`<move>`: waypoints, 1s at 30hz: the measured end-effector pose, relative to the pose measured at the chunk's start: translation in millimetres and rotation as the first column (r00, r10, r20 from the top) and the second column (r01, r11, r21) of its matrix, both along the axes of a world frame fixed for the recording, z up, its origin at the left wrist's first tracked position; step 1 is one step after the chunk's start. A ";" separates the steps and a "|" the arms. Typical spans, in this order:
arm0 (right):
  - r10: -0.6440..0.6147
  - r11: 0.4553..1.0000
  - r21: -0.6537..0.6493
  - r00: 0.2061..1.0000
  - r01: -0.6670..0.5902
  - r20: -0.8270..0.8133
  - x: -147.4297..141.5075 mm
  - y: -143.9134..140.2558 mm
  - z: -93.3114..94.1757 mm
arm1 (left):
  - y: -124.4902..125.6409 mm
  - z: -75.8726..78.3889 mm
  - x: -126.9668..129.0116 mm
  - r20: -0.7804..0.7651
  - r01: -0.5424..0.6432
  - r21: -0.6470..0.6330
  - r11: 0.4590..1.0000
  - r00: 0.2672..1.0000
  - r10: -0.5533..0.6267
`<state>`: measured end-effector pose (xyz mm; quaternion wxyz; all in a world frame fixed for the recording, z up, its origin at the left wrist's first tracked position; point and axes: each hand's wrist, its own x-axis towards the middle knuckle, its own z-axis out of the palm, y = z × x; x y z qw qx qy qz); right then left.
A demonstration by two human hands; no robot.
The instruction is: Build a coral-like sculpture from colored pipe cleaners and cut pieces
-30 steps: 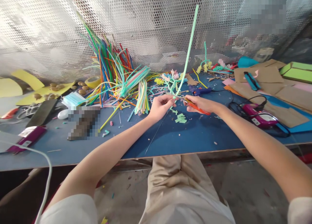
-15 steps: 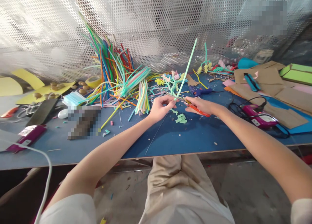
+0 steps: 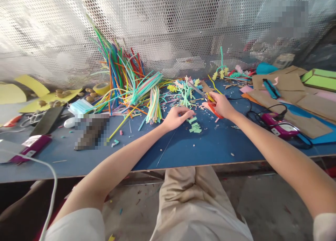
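Observation:
My left hand [image 3: 177,118] rests low over the blue table [image 3: 210,150], thumb and fingertips close together; whatever they may pinch is too small to make out. Right beside its fingertips lies a small pile of cut light-green pipe cleaner pieces [image 3: 195,127]. In my right hand [image 3: 221,105] are red-handled scissors [image 3: 215,111], their blades pointing up and left. Behind the blades stand green pipe cleaner stems [image 3: 186,96] with pink, yellow and blue tips.
Bundled pipe cleaners [image 3: 153,104] lie left of centre, with a tall multicoloured bunch [image 3: 112,69] behind. A glue gun's purple box [image 3: 282,123], cables and brown cardboard [image 3: 309,123] occupy the right. A thin wire [image 3: 166,148] lies near the front edge. Perforated metal [image 3: 183,31] rises behind.
The long light-green pipe cleaner that stood up from my left hand is no longer visible. My right hand has moved up and right with the scissors, away from my left hand.

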<state>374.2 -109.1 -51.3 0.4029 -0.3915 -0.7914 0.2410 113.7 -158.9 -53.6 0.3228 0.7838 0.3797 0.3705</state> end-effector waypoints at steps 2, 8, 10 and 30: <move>-0.056 0.998 0.008 0.997 0.056 -0.054 -1.9 2.1 -1.4 | 5.3 -3.6 -1.8 -0.028 -0.106 0.067 0.992 0.994 0.108; -0.148 0.989 -0.020 0.975 0.147 -0.166 -10.6 -0.2 -5.5 | 6.5 -9.7 -4.7 -0.289 -0.221 0.374 0.900 0.895 0.340; -0.157 0.987 -0.040 0.972 0.153 -0.176 -15.6 -4.8 -5.3 | 3.1 -11.4 -3.3 -0.352 -0.219 0.365 0.905 0.867 0.352; -0.114 0.977 -0.203 0.956 0.060 -0.269 -27.8 -14.4 -7.3 | 2.6 -14.0 -3.0 -0.481 -0.101 0.360 0.927 0.832 0.277</move>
